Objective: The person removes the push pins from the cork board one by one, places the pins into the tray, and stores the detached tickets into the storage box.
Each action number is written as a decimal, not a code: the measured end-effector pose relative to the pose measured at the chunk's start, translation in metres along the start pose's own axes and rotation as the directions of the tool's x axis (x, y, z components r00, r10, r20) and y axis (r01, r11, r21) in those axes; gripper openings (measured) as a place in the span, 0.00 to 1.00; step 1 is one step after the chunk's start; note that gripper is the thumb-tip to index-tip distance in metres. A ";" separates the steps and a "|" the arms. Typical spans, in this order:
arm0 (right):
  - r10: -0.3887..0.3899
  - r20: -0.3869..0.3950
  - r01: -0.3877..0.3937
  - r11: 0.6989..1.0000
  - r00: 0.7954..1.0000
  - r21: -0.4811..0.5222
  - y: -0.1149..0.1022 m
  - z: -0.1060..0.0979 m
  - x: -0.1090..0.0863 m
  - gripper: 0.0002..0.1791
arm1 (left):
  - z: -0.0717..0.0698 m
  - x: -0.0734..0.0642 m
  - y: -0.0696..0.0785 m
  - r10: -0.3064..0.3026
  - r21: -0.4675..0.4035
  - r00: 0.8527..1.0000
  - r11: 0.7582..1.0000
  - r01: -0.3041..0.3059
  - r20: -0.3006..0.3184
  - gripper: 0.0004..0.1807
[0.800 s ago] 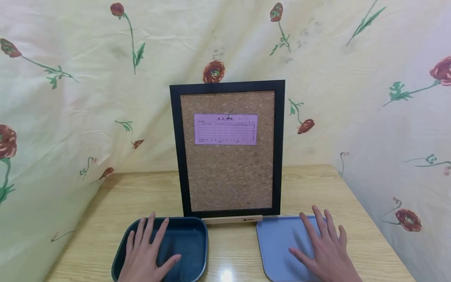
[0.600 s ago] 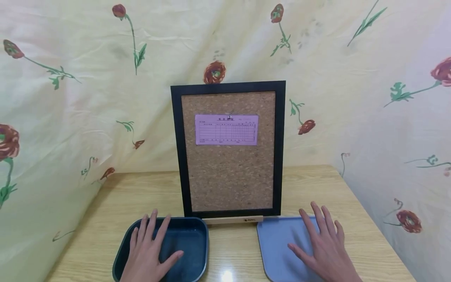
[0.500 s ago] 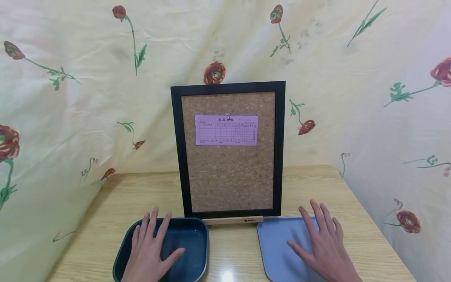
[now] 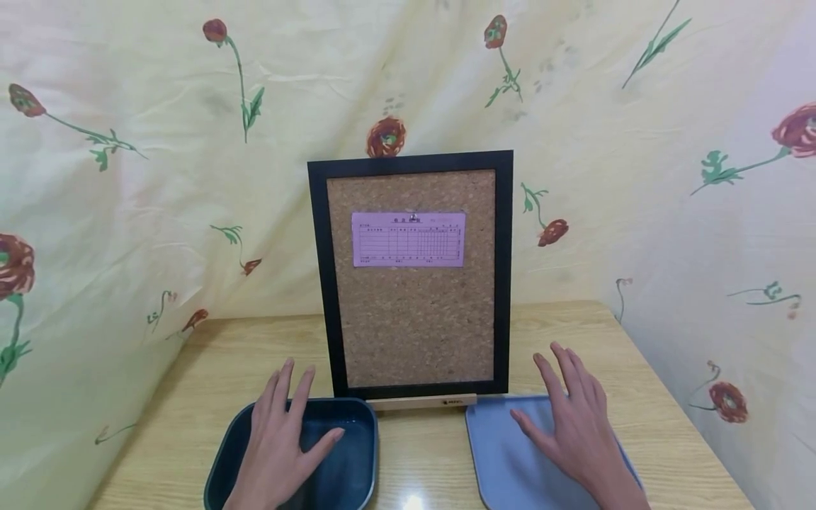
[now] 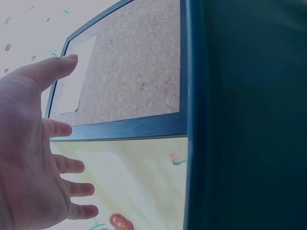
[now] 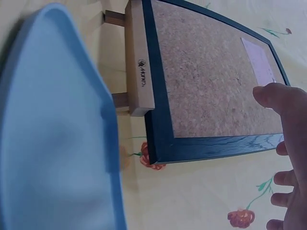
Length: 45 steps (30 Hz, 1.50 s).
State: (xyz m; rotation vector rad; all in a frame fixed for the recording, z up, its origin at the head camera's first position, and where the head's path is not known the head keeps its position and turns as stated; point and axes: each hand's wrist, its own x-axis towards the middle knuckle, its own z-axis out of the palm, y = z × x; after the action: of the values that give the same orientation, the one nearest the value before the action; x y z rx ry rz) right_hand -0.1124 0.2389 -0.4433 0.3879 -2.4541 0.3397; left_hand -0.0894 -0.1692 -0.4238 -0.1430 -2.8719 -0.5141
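Over the deep, dark teal tray [image 4: 344, 460] at near left, the left hand [image 4: 274, 440] hangs with loose fingers; the right hand [image 4: 576, 433] does the same over the shallow, light blue tray [image 4: 500, 453] at near right. I see both hold nothing. Farther back, a tiny shiny pin [image 4: 413, 217] seems to keep the purple paper slip [image 4: 408, 241] up on the black-framed cork board [image 4: 414, 326]. So the paper is up, but I think no grab is made yet. Both trays' near edges are cut off, and I can't read the small print.

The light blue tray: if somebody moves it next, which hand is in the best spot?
Probably the right hand. In the head view it is over the light blue tray and holds nothing. The left hand is free too, but it is over the dark tray, farther left.
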 end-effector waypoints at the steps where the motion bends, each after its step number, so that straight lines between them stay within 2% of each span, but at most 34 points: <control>1: 0.000 -0.004 0.000 1.000 1.000 0.003 0.000 0.000 0.002 0.53 | 0.000 0.001 0.000 0.005 -0.006 1.000 1.000 -0.005 -0.006 0.52; 7: -0.003 -0.023 0.003 0.999 1.000 0.032 -0.001 -0.001 0.011 0.53 | 0.001 0.007 0.001 0.060 -0.032 0.996 0.998 -0.063 -0.073 0.52; 14: -0.016 -0.073 0.021 0.998 0.997 0.063 -0.006 0.000 0.025 0.51 | 0.001 0.016 0.003 0.080 -0.060 0.991 0.994 -0.087 -0.104 0.52; 19: -0.029 -0.122 0.040 0.995 0.992 0.088 -0.011 0.002 0.034 0.50 | 0.001 0.021 0.005 0.114 -0.089 0.981 0.988 -0.129 -0.158 0.51; 25: -0.068 -0.189 0.090 0.989 0.980 0.114 -0.015 0.004 0.048 0.47 | 0.001 0.029 0.007 0.125 -0.114 0.971 0.982 -0.150 -0.205 0.51; 28: -0.071 -0.199 0.096 0.988 0.977 0.120 -0.017 0.005 0.054 0.46 | -0.001 0.033 0.008 0.121 -0.130 0.970 0.980 -0.151 -0.212 0.51; 33: -0.067 -0.202 0.094 0.988 0.977 0.124 -0.021 0.005 0.064 0.46 | -0.004 0.040 0.013 0.098 -0.164 0.978 0.978 -0.129 -0.185 0.51; 36: -0.071 -0.216 0.100 0.987 0.974 0.127 -0.024 0.005 0.070 0.46 | -0.005 0.044 0.015 0.102 -0.164 0.976 0.977 -0.135 -0.192 0.51; 39: -0.073 -0.234 0.106 0.986 0.969 0.132 -0.027 0.005 0.076 0.45 | -0.006 0.048 0.016 0.122 -0.161 0.966 0.974 -0.161 -0.229 0.50; 45: -0.066 -0.248 0.108 0.981 0.967 0.159 -0.030 0.006 0.088 0.45 | -0.007 0.060 0.019 0.161 -0.187 0.929 0.954 -0.232 -0.332 0.50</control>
State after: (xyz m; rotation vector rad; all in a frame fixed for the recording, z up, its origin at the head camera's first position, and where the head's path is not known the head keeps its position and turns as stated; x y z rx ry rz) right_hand -0.1718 0.1922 -0.3893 0.4962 -2.1694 0.5309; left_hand -0.1433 -0.1510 -0.3973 -0.3509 -2.4506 -0.7449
